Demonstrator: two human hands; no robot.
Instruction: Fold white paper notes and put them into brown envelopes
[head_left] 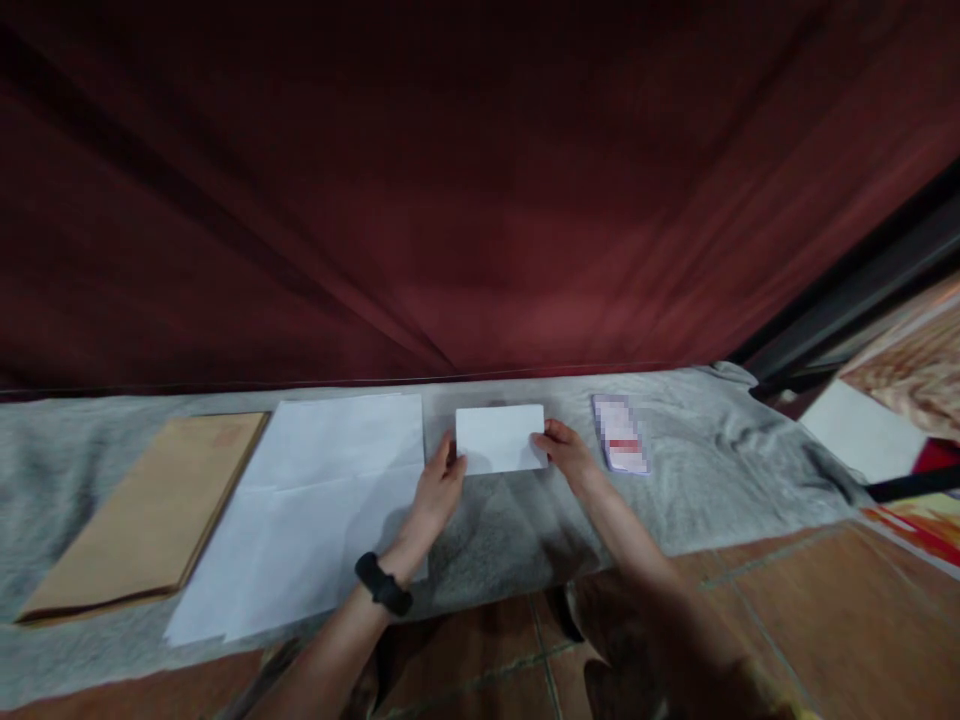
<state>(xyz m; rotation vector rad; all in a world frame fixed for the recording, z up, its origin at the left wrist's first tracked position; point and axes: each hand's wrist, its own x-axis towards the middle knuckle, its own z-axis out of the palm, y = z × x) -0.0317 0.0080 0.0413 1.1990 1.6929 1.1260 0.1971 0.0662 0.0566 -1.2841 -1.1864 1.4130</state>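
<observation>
A small white folded paper (pixel 499 437) is held between both my hands just above a grey cloth (pixel 705 470). My left hand (pixel 439 490), with a black band on the wrist, pinches its left edge. My right hand (pixel 566 452) pinches its right edge. To the left lie large white sheets (pixel 315 500), partly under my left forearm. Further left rests a brown envelope (pixel 150 515).
A small printed slip with a red stripe (pixel 621 432) lies right of my right hand. A dark red curtain (pixel 450 190) hangs behind the cloth. Brown floor tiles (pixel 810 610) run along the near edge. A white sheet (pixel 859 430) and patterned items sit at far right.
</observation>
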